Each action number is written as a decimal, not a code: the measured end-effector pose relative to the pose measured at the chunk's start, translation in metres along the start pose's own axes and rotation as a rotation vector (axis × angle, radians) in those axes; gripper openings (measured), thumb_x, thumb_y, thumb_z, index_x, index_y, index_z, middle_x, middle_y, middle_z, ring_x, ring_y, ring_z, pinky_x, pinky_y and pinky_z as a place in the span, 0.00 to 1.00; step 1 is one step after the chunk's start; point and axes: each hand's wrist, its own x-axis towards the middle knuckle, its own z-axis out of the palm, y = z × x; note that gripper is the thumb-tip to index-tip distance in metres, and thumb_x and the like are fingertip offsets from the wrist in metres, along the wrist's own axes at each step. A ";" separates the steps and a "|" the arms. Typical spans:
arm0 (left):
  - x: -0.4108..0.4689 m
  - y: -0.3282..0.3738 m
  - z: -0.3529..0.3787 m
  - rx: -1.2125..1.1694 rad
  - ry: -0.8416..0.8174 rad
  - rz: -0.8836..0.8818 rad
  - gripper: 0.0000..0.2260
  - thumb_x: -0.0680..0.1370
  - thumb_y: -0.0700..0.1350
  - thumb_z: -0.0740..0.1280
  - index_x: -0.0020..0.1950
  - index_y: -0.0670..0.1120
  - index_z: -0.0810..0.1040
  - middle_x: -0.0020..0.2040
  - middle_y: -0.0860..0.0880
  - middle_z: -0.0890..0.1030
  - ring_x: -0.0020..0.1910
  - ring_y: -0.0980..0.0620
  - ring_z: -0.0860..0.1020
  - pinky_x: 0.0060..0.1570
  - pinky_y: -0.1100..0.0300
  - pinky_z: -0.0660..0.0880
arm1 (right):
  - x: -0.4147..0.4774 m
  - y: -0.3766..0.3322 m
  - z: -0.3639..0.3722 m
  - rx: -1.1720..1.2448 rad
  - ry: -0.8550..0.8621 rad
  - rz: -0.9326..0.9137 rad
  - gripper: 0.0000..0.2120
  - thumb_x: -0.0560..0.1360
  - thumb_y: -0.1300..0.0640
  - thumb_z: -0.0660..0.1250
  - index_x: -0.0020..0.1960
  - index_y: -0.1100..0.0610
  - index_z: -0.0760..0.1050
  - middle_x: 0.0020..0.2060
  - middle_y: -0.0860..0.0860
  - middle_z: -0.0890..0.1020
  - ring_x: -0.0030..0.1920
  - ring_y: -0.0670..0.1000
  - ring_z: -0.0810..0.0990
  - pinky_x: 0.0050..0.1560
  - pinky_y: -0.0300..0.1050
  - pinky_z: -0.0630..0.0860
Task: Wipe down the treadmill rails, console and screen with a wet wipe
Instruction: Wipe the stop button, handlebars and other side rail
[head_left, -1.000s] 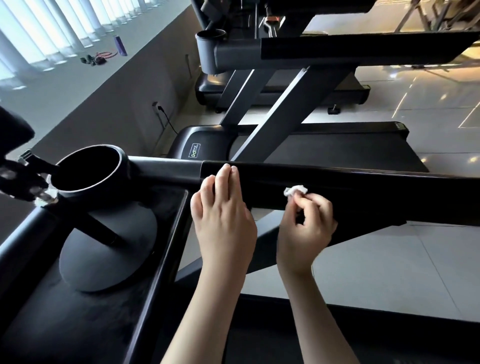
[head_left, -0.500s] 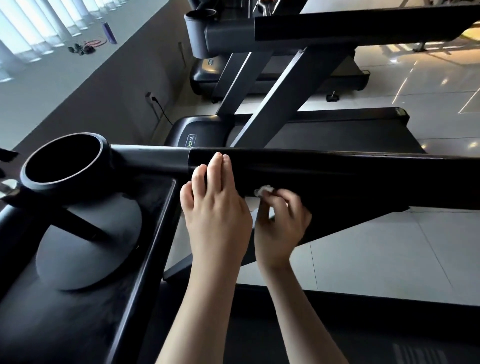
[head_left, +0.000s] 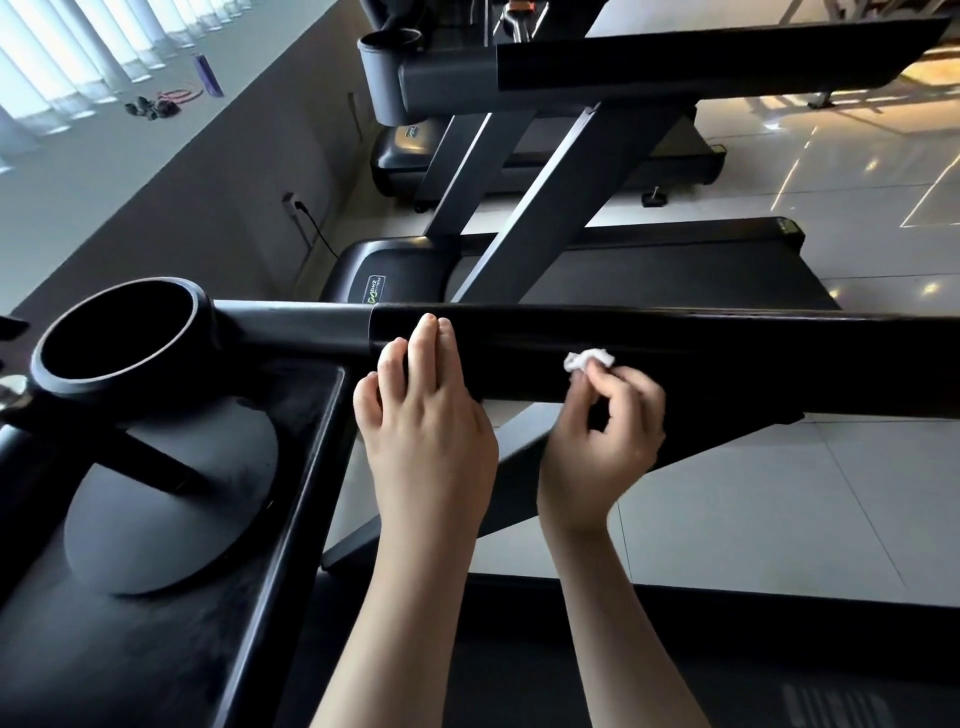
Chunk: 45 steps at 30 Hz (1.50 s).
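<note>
With the left hand (head_left: 426, 421) flat on the glossy black treadmill rail (head_left: 727, 353), the right hand (head_left: 602, 436) pinches a tiny crumpled white wet wipe (head_left: 589, 360) that could slip free or miss patches.

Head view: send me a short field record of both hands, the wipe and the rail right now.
left hand: fingers straight, resting flat on the rail, near its joint with the grey section
right hand: pinches the crumpled wet wipe at the rail's near face
rail: black, glossy, runs across the view
cup holder: round, at the rail's left end
neighbouring treadmill: beyond the rail, on the tiled floor
</note>
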 end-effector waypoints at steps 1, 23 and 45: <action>0.000 0.000 0.000 0.000 0.000 -0.002 0.25 0.71 0.40 0.64 0.69 0.40 0.72 0.67 0.45 0.74 0.62 0.42 0.73 0.56 0.47 0.69 | 0.000 -0.003 0.002 0.003 -0.003 -0.028 0.04 0.75 0.67 0.71 0.41 0.63 0.82 0.44 0.50 0.79 0.39 0.51 0.81 0.34 0.58 0.76; 0.008 0.032 0.012 -0.200 0.077 -0.037 0.26 0.68 0.37 0.64 0.67 0.39 0.74 0.66 0.45 0.75 0.66 0.44 0.70 0.62 0.52 0.63 | -0.006 0.015 -0.017 -0.056 -0.096 0.042 0.04 0.73 0.64 0.69 0.40 0.61 0.81 0.46 0.48 0.77 0.44 0.48 0.78 0.40 0.59 0.77; 0.006 0.035 0.013 -0.225 0.067 -0.049 0.27 0.68 0.38 0.63 0.67 0.39 0.73 0.67 0.45 0.75 0.67 0.45 0.69 0.63 0.48 0.66 | 0.013 0.007 -0.011 -0.007 -0.067 -0.061 0.03 0.73 0.67 0.73 0.41 0.62 0.82 0.41 0.53 0.81 0.41 0.48 0.80 0.38 0.55 0.76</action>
